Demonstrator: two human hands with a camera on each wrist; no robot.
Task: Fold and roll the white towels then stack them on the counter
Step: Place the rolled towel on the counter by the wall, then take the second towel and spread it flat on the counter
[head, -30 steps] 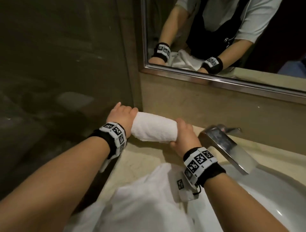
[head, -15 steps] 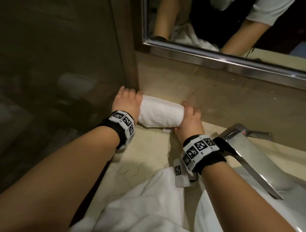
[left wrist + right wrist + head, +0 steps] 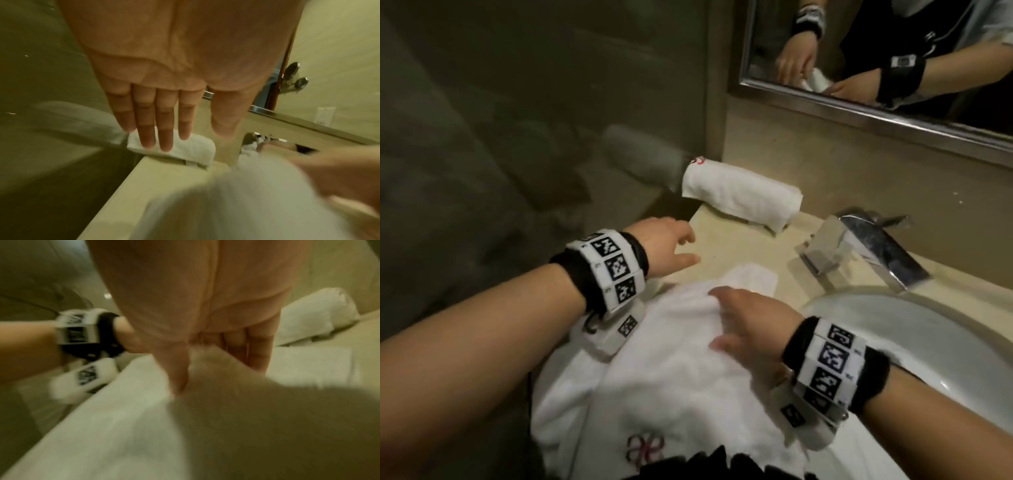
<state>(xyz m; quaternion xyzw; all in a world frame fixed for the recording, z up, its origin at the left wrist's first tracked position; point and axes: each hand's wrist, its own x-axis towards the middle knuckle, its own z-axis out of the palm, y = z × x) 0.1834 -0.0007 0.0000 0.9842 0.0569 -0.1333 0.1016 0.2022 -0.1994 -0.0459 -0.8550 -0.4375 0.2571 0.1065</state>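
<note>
A rolled white towel (image 3: 739,197) lies on the beige counter (image 3: 726,246) in the back left corner, against the wall; nothing touches it. My left hand (image 3: 683,248) hovers over the counter short of the roll with its fingers (image 3: 164,129) straight and holds nothing. A loose white towel (image 3: 671,377) with a red logo is heaped at the near edge. My right hand (image 3: 726,318) lies on top of this heap. In the right wrist view a ridge of the loose towel (image 3: 216,369) is pinched between the thumb and the fingers (image 3: 257,352).
A chrome faucet (image 3: 866,246) stands right of the roll, over the white sink basin (image 3: 945,329). A framed mirror (image 3: 876,113) hangs on the back wall. A dark glass wall (image 3: 517,137) bounds the counter's left edge.
Both hands have let go of the rolled towel and drawn back toward me. The roll stays in the back corner. My right hand has come down on the loose towel and taken hold of it.
</note>
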